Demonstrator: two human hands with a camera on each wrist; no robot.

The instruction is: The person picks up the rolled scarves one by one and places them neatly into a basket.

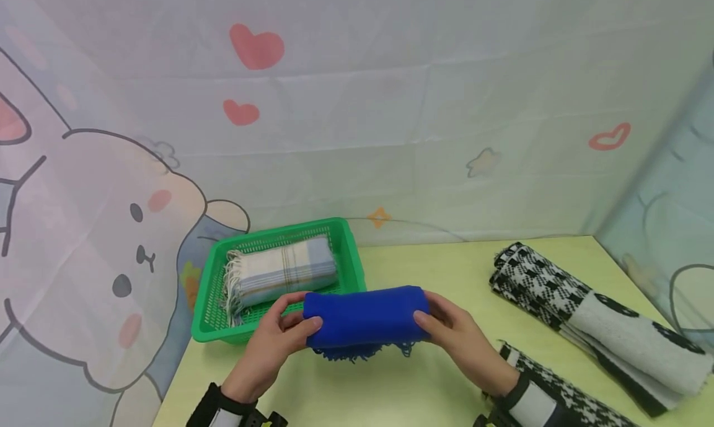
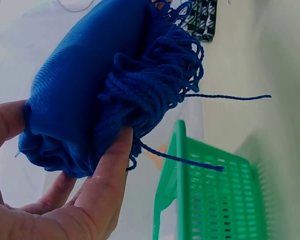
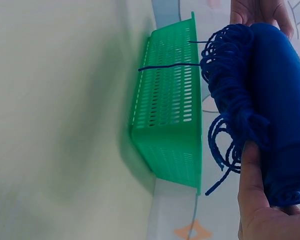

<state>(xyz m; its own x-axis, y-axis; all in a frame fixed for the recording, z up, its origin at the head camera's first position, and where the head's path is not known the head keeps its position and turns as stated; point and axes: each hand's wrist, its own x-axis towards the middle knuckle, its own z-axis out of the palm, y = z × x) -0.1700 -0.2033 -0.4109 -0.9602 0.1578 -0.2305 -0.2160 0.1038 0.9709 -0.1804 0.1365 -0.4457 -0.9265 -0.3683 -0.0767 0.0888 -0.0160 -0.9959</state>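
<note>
A rolled blue scarf (image 1: 367,316) with fringe along its underside is held up above the table by both hands. My left hand (image 1: 281,334) grips its left end, thumb at the front and fingers behind. At the other end my right hand (image 1: 460,334) grips it the same way. In the left wrist view the looped fringe of the scarf (image 2: 90,75) bunches beside the fingers, and two loose strands stick out. The right wrist view shows the scarf's rolled end (image 3: 285,120) between thumb and fingers. Just behind, a green basket (image 1: 351,253) holds a folded white-and-blue plaid scarf (image 1: 284,269).
On the right of the pale yellow table (image 1: 435,266) lies a folded black-and-white scarf (image 1: 602,321). A second black-and-white patterned cloth (image 1: 563,383) lies nearer, partly hidden by my right wrist. A printed curtain (image 1: 424,117) hangs along the table's back edge.
</note>
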